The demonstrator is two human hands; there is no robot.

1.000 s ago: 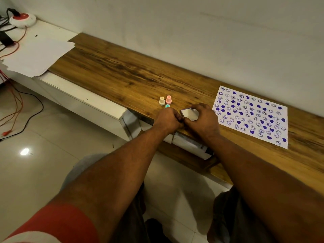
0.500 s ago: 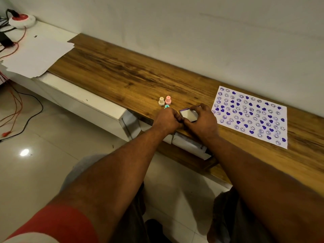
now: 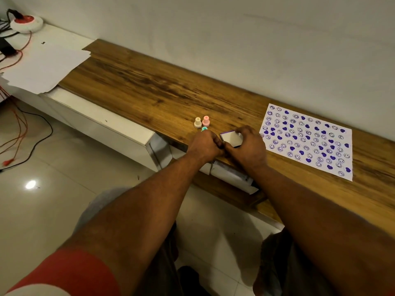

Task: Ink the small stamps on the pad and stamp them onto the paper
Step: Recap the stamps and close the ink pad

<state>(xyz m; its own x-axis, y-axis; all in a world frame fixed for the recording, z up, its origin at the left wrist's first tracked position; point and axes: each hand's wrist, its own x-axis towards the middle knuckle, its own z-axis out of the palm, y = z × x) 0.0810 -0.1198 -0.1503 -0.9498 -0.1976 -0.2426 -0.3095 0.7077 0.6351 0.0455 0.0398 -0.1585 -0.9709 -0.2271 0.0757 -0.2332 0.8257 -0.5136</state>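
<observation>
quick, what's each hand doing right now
Left hand: pinching the ink pad's left edge.
Right hand: gripping the ink pad.

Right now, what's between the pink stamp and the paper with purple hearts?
The ink pad, held by the left hand and right hand; otherwise bare wooden top. The head view shows it.

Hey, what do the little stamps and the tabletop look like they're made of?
The small stamps look like matte plastic: smooth, evenly coloured pastel knobs in cream, pink and teal. The tabletop looks like wood or wood-grain laminate, going by its streaky brown grain and low sheen; I cannot tell which.
</observation>
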